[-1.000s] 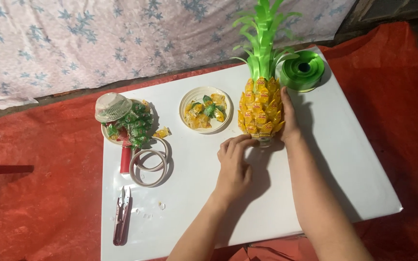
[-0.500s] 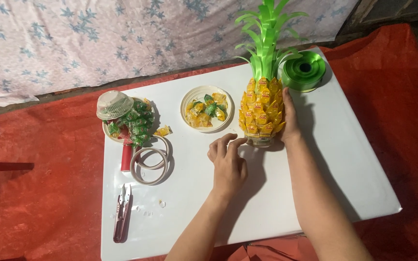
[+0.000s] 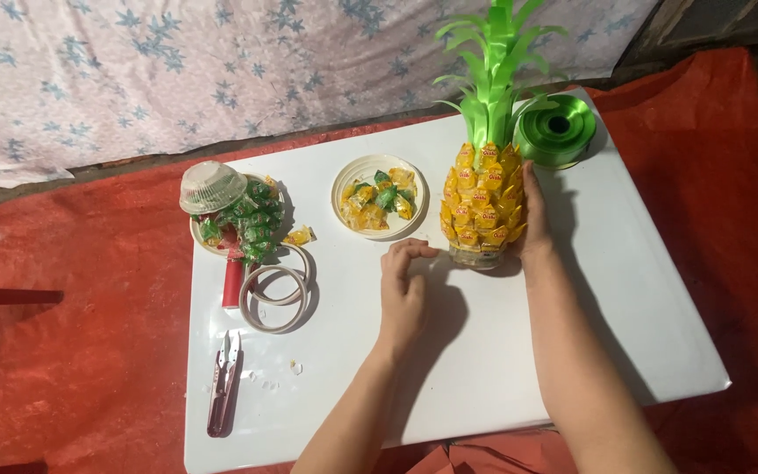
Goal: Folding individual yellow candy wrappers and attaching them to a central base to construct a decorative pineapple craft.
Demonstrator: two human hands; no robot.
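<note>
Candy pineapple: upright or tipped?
Upright: the candy pineapple stands on its base on the white table, leaves pointing up, right hand beside it.

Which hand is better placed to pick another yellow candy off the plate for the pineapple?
Left. The left hand rests on the white table just below the plate of candies with nothing in it, while the right hand is pressed against the candy pineapple, steadying it.

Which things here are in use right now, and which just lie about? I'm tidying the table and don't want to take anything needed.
In use:
- candy pineapple, steadied by the right hand
- left hand, fingertips beside its base
- plate of candies, close by

Lying about:
- ribbon spool
- snips
- tape rings
- plate of green candies with a clear cup
- red tool
</note>
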